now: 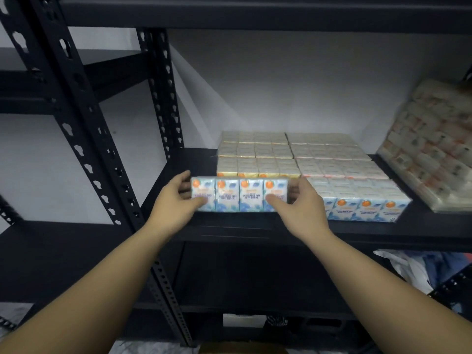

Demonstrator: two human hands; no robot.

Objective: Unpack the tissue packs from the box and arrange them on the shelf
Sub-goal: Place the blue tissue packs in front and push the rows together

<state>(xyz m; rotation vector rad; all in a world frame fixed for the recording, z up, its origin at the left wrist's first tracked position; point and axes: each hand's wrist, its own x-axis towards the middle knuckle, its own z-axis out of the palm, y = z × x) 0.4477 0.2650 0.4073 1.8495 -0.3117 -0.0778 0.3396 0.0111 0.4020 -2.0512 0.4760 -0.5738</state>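
A blue-and-white tissue pack (238, 194), a row of several small packets, is held upright at the front of the black shelf (255, 226). My left hand (176, 200) grips its left end and my right hand (298, 203) grips its right end, thumbs on the front face. Behind it lie yellow tissue packs (255, 154) and pink ones (332, 157). Another blue pack (362, 200) stands to the right on the shelf. The box shows only as a brown edge (242, 350) at the bottom of the view.
A large wrapped bundle of tissue packs (431, 149) leans at the shelf's right end. A black perforated upright (84, 123) stands at left. On the lower shelf at right lies crumpled cloth or plastic (421, 269). The shelf's left front part is bare.
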